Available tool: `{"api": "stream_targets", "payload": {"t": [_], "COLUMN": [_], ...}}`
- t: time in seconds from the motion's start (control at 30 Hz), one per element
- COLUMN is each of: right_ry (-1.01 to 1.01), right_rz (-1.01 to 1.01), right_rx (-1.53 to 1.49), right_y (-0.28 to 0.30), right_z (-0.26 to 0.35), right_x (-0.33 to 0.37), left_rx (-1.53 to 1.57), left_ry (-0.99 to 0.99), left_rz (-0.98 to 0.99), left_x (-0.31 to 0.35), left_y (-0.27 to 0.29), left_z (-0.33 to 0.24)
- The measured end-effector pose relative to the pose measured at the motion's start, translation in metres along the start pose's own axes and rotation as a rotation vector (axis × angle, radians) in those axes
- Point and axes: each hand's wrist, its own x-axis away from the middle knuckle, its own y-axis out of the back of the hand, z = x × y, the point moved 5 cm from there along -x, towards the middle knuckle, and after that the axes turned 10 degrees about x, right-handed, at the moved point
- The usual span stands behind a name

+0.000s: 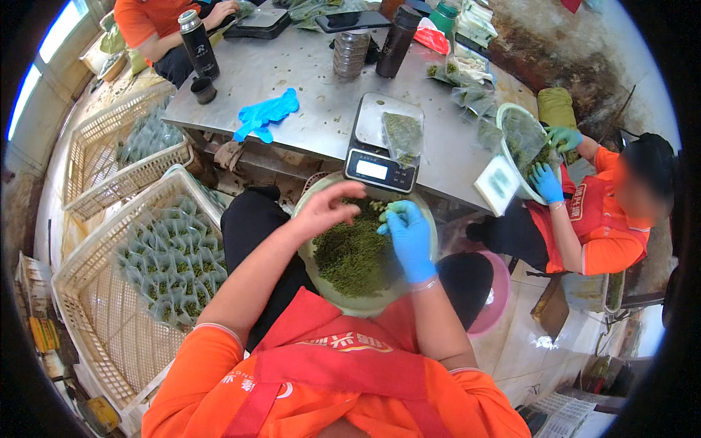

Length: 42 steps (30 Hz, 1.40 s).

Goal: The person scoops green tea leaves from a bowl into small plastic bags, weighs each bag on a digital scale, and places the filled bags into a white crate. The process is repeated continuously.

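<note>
A steel table point(255, 69) with scattered green crumbs fills the upper middle of the head view, on a pale tiled floor point(518, 336). On it stand a lidded flask point(198, 47) and a dark bottle point(399, 42), and a loose blue glove point(266, 114) lies near the edge. A digital scale point(356, 166) sits at the near edge, a clear bag point(403, 137) of green contents resting on it. Just below is the wide pale bowl point(321, 281), between the person's knees — the heap of small green pieces point(354, 255) lies inside. The bare left hand point(330, 210) hangs over the bowl's far left part, fingers loosely spread and gripping nothing visible. The right hand point(409, 241) (this one in a blue glove) has its fingertips bunched above the heap, a few green bits right beside them; I cannot tell whether they are pinched. To the left, a plastic crate point(98, 328) holds rows of filled bags point(175, 263) — and at right a co-worker point(606, 244) leans over another bowl point(511, 109).
</note>
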Motion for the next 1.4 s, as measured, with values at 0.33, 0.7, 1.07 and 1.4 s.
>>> {"api": "stream_targets", "payload": {"t": [0.33, 0.7, 1.07, 1.4], "right_ry": [-0.215, -0.026, 0.055, -0.395], "right_rz": [0.154, -0.195, -0.170, 0.177], "right_rx": [-0.053, -0.327, 0.026, -0.391], "right_y": [-0.009, 0.019, 0.020, -0.006], "right_z": [-0.006, 0.035, -0.004, -0.037], "right_x": [0.021, -0.036, -0.019, -0.010], "left_rx": [-0.127, -0.699, -0.793, -0.601], "left_ry": [0.185, 0.006, -0.185, -0.380], "left_rz": [0.007, -0.029, 0.118, 0.037], "left_x": [0.012, 0.009, 0.012, 0.012], "left_y": [-0.013, -0.006, -0.020, -0.022], "left_z": [0.016, 0.002, 0.005, -0.007]}}
